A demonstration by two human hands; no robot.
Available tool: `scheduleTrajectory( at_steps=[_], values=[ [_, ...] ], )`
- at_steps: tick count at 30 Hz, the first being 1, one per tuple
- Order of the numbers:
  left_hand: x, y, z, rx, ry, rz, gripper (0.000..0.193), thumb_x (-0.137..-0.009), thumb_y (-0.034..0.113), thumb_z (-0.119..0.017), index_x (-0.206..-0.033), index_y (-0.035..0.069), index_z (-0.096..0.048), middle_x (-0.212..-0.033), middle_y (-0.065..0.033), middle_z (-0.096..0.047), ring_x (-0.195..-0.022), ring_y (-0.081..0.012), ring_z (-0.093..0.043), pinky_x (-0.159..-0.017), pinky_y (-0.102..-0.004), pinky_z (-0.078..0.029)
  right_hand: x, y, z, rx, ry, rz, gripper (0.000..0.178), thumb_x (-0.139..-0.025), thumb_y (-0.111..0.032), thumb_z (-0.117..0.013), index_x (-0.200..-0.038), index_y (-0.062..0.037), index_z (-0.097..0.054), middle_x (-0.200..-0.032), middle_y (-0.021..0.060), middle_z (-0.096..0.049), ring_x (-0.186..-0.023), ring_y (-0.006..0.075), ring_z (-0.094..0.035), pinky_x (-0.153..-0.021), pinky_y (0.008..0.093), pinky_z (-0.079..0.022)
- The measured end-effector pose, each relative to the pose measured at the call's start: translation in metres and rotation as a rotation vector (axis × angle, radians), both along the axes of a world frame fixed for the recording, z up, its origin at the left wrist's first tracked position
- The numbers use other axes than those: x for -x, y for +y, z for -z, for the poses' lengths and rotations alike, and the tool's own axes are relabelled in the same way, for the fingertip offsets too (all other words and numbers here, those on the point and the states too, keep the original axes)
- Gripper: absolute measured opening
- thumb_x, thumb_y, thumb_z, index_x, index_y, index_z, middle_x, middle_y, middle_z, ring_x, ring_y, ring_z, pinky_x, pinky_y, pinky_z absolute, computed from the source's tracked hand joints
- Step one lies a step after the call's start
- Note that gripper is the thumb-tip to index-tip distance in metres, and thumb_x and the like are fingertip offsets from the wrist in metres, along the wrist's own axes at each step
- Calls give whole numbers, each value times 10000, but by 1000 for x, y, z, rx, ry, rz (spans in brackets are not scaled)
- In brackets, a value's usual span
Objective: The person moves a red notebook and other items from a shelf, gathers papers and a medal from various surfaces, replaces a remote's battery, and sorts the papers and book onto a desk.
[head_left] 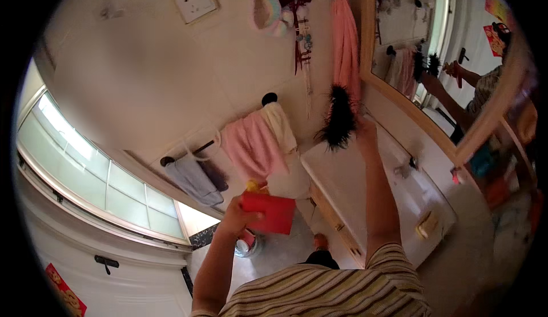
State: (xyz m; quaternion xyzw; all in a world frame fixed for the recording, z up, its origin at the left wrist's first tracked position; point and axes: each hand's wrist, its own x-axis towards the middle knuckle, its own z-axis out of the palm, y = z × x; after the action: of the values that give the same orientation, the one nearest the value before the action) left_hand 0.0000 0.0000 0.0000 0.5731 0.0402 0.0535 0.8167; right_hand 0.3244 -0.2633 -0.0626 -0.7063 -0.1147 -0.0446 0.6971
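My right hand [366, 134] is stretched forward over the washbasin, its fingers closed on a black, shaggy duster [338, 118]. The duster stands nearly upright beside a hanging pink cloth [345, 43]; whether they touch I cannot tell. Lower and to the left, my left hand [237, 217] grips a flat red rectangular piece [277, 213] by its left side, thumb on top. A small yellow thing [257, 187] shows just beyond the red piece; whether the same hand holds it is unclear. The mirror [422, 31] reflects the duster and my arms.
A white washbasin counter [365, 174] with a soap dish [427, 225] lies to the right. Towels, one pink [254, 143] and one grey [194, 180], hang from a wall rail. Hair ties and a bow [299, 9] hang higher. A bucket [245, 245] stands on the floor; a white door [125, 283] is at left.
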Motion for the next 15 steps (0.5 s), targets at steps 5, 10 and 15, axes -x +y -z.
scheduleTrajectory(
  at_steps=[5,10,15],
  values=[
    [-182,-29,-6,-427,249,156,472,-629,101,-805,-1062,23,-633,-1046,-79,-636,-952,-146,-590,-852,-294,-465,-172,-26,9,404,-117,-22,324,-853,-35,-482,-1157,-58,-590,-1099,157,-621,-1011,245,-579,-866,305,-430],
    [-320,0,5,-549,166,89,392,-657,96,-782,-1009,9,-633,-911,-38,-651,-825,-143,-609,-755,-290,-492,-242,46,11,40,-141,-205,290,-798,16,-472,-1052,10,-610,-960,102,-632,-883,205,-583,-801,280,-454],
    [-381,-10,36,-577,227,72,376,-639,92,-791,-962,-26,-639,-1167,-78,-558,-925,-182,-598,-798,-303,-495,-281,30,25,596,-215,-63,307,-775,68,-437,-1022,26,-614,-931,80,-632,-862,184,-581,-797,268,-466]
  ],
)
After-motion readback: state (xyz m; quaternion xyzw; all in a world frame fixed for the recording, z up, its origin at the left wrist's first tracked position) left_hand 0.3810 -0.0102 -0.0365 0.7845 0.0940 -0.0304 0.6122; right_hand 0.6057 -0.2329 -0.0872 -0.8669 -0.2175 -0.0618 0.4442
